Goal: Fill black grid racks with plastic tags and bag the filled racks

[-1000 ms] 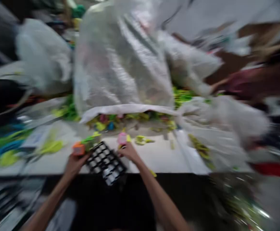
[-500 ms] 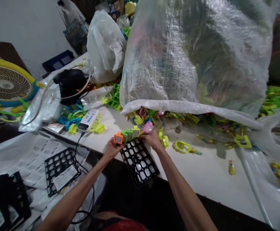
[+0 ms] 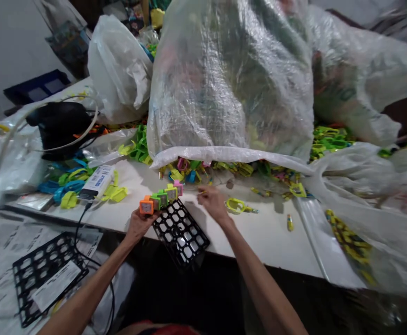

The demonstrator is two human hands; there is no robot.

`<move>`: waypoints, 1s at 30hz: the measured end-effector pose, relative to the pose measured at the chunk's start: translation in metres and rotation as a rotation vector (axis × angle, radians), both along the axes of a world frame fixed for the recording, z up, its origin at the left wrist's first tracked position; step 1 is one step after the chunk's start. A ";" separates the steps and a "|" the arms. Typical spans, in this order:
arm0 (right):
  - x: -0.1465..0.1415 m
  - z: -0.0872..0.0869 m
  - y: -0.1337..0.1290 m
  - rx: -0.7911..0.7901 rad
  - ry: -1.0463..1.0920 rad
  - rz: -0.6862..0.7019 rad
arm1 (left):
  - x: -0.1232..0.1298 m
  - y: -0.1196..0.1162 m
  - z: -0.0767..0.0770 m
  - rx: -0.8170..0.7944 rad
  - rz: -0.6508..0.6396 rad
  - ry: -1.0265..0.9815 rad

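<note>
My left hand (image 3: 139, 225) is closed at the near left end of a row of toy watches, its fingers round the orange toy watch (image 3: 146, 205). Beyond it the row continues with green toy watches (image 3: 159, 199), a yellow toy watch (image 3: 171, 192) and a pink toy watch (image 3: 178, 187). This row lies along the upper left edge of a black plastic tray (image 3: 180, 230) with many openings, which overhangs the table's front edge. My right hand (image 3: 211, 202) is above the table, right of the tray, fingers curled together; whatever they may hold is too small to make out.
A large translucent sack (image 3: 231, 93) stands behind, with colourful toy pieces along its bottom. A yellow watch strap (image 3: 236, 205) lies to the right. At left are a white box-like device (image 3: 97, 181) with a black cable and another black tray (image 3: 46, 270).
My right hand has let go of the pink toy watch and drawn away to the right; that watch now sits at the row's far end. The view has swung right.
</note>
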State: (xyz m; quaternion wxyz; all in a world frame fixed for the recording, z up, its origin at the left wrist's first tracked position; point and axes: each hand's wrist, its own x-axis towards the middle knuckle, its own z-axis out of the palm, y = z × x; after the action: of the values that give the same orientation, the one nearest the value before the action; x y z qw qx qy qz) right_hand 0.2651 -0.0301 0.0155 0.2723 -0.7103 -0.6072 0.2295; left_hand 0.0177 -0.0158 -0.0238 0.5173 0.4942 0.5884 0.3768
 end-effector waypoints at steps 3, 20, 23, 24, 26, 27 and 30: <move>0.074 0.013 -0.036 -0.056 -0.286 -0.246 | -0.001 0.000 -0.003 0.033 -0.018 0.052; -0.006 -0.011 -0.046 -0.091 0.547 -0.093 | -0.004 0.001 -0.017 0.181 -0.132 0.141; -0.030 -0.016 -0.039 -0.079 0.520 -0.094 | -0.012 0.001 -0.015 0.223 -0.184 0.129; -0.034 -0.017 -0.039 -0.077 0.516 -0.082 | -0.015 0.001 -0.014 0.235 -0.202 0.121; -0.038 -0.019 -0.040 -0.088 0.545 -0.060 | -0.020 0.001 -0.014 0.253 -0.229 0.107; -0.041 -0.020 -0.041 -0.108 0.574 -0.055 | -0.021 0.001 -0.015 0.258 -0.240 0.100; -0.056 -0.020 -0.043 -0.197 0.669 -0.073 | -0.023 0.001 -0.022 0.267 -0.263 0.081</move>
State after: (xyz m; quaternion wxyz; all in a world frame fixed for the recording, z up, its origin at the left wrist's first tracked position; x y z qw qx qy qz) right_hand 0.2094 -0.0731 -0.0045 0.3945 -0.6397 -0.4335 0.4973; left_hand -0.0053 -0.0144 -0.0456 0.4677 0.6460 0.4837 0.3604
